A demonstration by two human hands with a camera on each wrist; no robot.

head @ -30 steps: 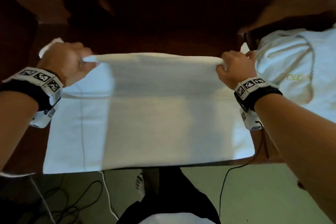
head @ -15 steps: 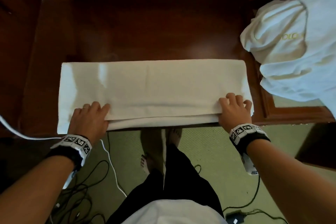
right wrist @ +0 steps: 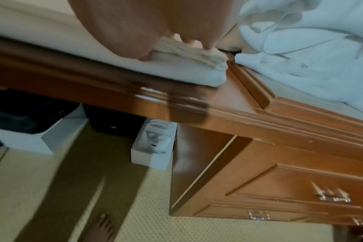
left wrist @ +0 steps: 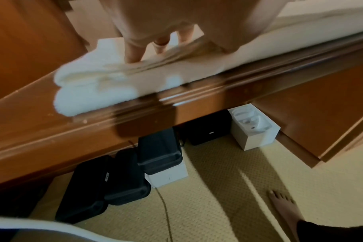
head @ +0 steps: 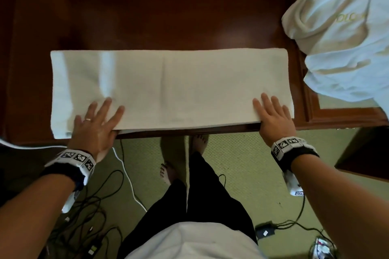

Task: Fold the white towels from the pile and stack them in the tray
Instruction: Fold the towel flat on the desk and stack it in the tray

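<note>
Towel: the white towel (head: 172, 88) lies flat on the dark wooden tabletop (head: 147, 10), folded into a long band whose near edge runs along the tabletop's front edge.
Left hand: the left hand (head: 95, 126) rests palm down on the towel's near left part, fingers straight and spread, gripping nothing.
Right hand: the right hand (head: 273, 118) lies flat on the towel's near right corner, fingers straight, likewise gripping nothing.
Progress: the lengthwise fold looks finished and is being smoothed; my judgement is that the band must yet be folded across its length before it is compact enough to stack.
Left to do: the pile (head: 345, 33) of rumpled white towels sits just right of the folded towel, so more towels await folding.
Tray: a raised wooden rim (head: 307, 111) shows under the pile; whether this is the tray I cannot tell.
Underneath: black cases (left wrist: 122, 178) and white boxes (left wrist: 255, 129) stand on the carpet below the tabletop.
Obstacles: cables (head: 101, 191) trail on the carpet beside the person's bare feet; nothing blocks the towel itself.
</note>
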